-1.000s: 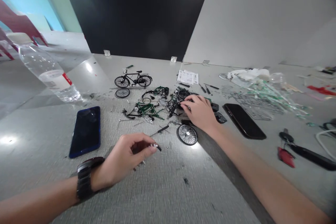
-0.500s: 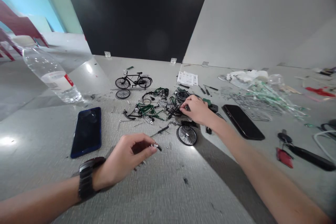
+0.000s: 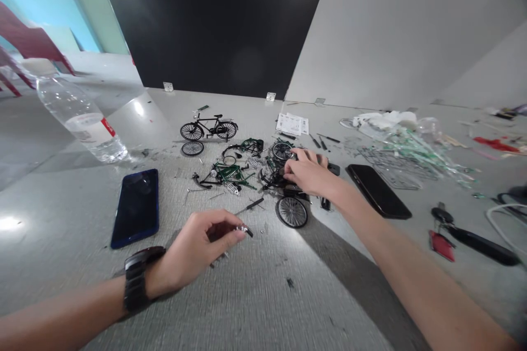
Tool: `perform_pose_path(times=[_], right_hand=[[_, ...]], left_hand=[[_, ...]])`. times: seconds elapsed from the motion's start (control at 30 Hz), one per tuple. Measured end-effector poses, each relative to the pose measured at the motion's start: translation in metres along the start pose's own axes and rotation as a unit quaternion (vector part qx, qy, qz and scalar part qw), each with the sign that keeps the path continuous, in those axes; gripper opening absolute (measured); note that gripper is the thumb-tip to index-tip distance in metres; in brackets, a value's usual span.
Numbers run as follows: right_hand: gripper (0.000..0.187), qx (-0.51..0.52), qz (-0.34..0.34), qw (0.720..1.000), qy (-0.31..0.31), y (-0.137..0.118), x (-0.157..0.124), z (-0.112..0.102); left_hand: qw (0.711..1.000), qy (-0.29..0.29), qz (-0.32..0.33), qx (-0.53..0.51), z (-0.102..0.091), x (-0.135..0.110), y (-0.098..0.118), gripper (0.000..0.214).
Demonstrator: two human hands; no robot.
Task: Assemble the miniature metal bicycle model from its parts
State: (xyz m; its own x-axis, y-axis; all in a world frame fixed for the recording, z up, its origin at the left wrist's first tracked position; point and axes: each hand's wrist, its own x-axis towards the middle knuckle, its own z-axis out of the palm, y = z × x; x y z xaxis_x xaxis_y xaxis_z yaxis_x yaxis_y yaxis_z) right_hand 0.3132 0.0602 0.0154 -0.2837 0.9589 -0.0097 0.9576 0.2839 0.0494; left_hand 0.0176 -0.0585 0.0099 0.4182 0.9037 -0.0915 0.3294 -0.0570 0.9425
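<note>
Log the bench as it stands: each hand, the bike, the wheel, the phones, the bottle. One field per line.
Left hand: pinches a small part
Right hand: at the parts pile; grip unclear
Bike: upright, beyond the pile
Near wheel: at the pile's near edge
Blue-edged phone: left of the pile
Black phone: right of the pile
Bottle: far left

The grey tabletop (image 3: 255,296) carries bicycle parts (image 3: 228,171), papers (image 3: 292,124) — and a bottle (image 3: 87,123).
</note>
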Motion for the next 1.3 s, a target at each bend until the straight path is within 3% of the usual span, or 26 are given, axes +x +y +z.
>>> perform_pose_path(times=[0.1, 0.2, 0.27, 0.33, 0.4, 0.5, 0.57, 0.63, 0.7, 0.8, 1.0, 1.07, 1.2, 1.3], right_hand=[[0.016, 0.003, -0.015, 1.000, -0.009, 0.002, -0.001, -0.001], [0.019, 0.037, -0.034, 0.997, 0.054, 0.003, -0.004, -0.005], [0.020, 0.105, -0.043, 0.986, 0.123, 0.001, -0.009, -0.010], [0.019, 0.239, -0.048, 0.956, 0.162, -0.006, -0.015, -0.015], [0.021, 0.414, -0.042, 0.892, 0.174, -0.018, -0.023, -0.018], [0.024, 0.638, -0.015, 0.751, 0.168, -0.038, -0.033, -0.019], [0.021, 0.726, -0.001, 0.673, 0.146, -0.051, -0.037, -0.018], [0.018, 0.772, 0.006, 0.623, 0.126, -0.060, -0.041, -0.019], [0.016, 0.792, 0.003, 0.600, 0.112, -0.066, -0.043, -0.020], [0.014, 0.795, -0.007, 0.600, 0.092, -0.071, -0.046, -0.021], [0.016, 0.768, -0.023, 0.633, 0.091, -0.080, -0.052, -0.022], [0.017, 0.745, -0.023, 0.660, 0.090, -0.084, -0.054, -0.021], [0.015, 0.666, -0.030, 0.741, 0.084, -0.095, -0.061, -0.020], [0.012, 0.623, -0.045, 0.776, 0.086, -0.105, -0.068, -0.020]], left_hand=[[1.000, 0.001, 0.001, -0.006, 0.001, 0.000, -0.001, 0.033], [1.000, 0.003, 0.000, -0.014, 0.001, 0.000, -0.002, 0.032], [1.000, 0.004, -0.003, -0.021, 0.001, 0.000, -0.003, 0.032], [1.000, 0.008, -0.006, -0.028, 0.001, 0.001, -0.005, 0.032], [0.999, 0.015, -0.005, -0.034, 0.001, 0.001, -0.006, 0.031], [0.998, 0.021, -0.008, -0.060, 0.000, 0.003, -0.008, 0.030], [0.996, 0.020, -0.018, -0.090, -0.001, 0.005, -0.009, 0.029], [0.992, 0.021, -0.024, -0.122, -0.001, 0.006, -0.010, 0.028], [0.988, 0.026, -0.020, -0.152, -0.002, 0.007, -0.011, 0.027], [0.981, 0.035, -0.007, -0.190, -0.002, 0.009, -0.014, 0.025], [0.975, 0.040, -0.017, -0.218, -0.003, 0.011, -0.017, 0.028], [0.974, 0.047, -0.029, -0.221, -0.004, 0.012, -0.015, 0.031], [0.970, 0.057, -0.037, -0.234, -0.007, 0.012, -0.011, 0.036], [0.964, 0.069, -0.029, -0.257, -0.007, 0.012, -0.009, 0.035]])
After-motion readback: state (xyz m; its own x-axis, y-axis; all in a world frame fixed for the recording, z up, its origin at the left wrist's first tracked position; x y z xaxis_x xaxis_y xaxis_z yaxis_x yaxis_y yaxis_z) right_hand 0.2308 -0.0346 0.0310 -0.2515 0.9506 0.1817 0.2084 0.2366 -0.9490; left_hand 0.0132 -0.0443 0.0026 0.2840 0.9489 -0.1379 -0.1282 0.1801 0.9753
